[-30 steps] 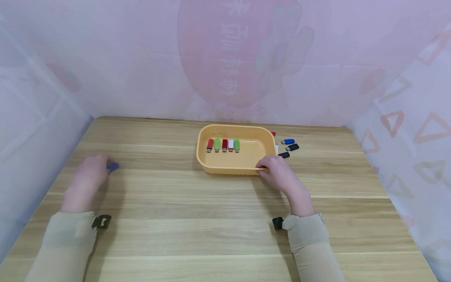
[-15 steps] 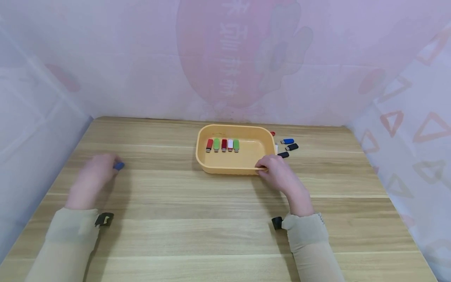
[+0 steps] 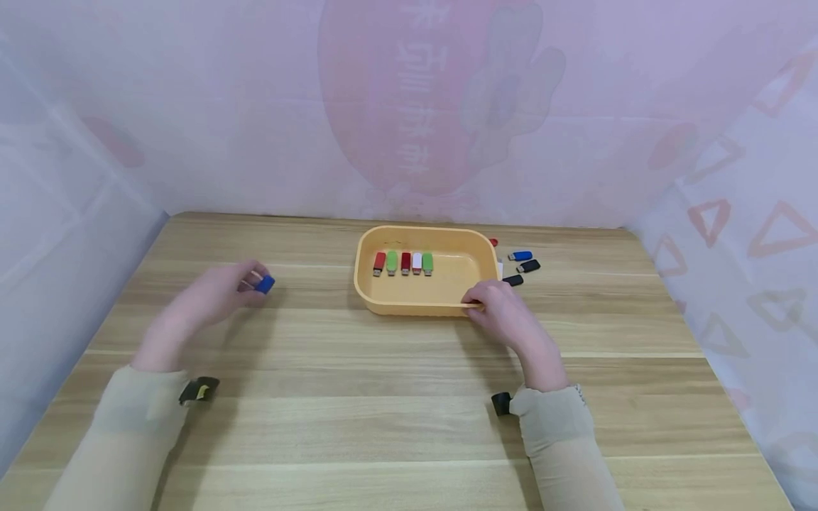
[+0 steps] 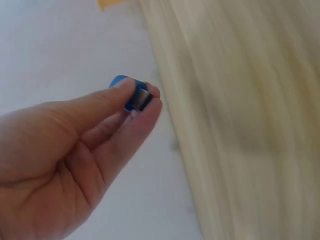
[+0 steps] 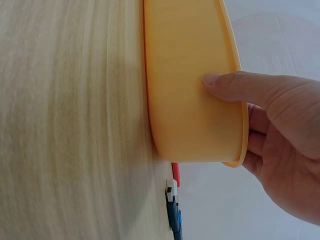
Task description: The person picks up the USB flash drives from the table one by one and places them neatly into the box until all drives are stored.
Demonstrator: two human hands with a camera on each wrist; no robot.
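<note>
While our left hand (image 3: 211, 294) hangs above the worktop (image 3: 383, 397), well to the left of the yellow tray (image 3: 473, 250), its grip pinches a small blue USB stick (image 3: 265, 284) between thumb and fingertips. From our left wrist view, the blue USB stick (image 4: 131, 95) pokes out past the fingertips, its metal plug end showing, held clear of the wood.

Taking the tray as our landmark, the stick lies to the left of it, about level with its near half, and the stick's tip points roughly towards it. Inside the tray, five sticks (image 3: 403, 262) lie side by side in a row against the far left part of its floor, their long sides running front to back. Bare tray floor lies to the right of that row.

Our right hand (image 3: 505, 312) is the nearer one to the tray. Its grip grasps the near right corner, thumb over the rim and fingers against the outer wall, as our right wrist view shows on the tray wall (image 5: 190, 100).

Just to the right of the tray, a few more sticks (image 3: 524, 266) lie loose on the worktop, blue and black among them.
</note>
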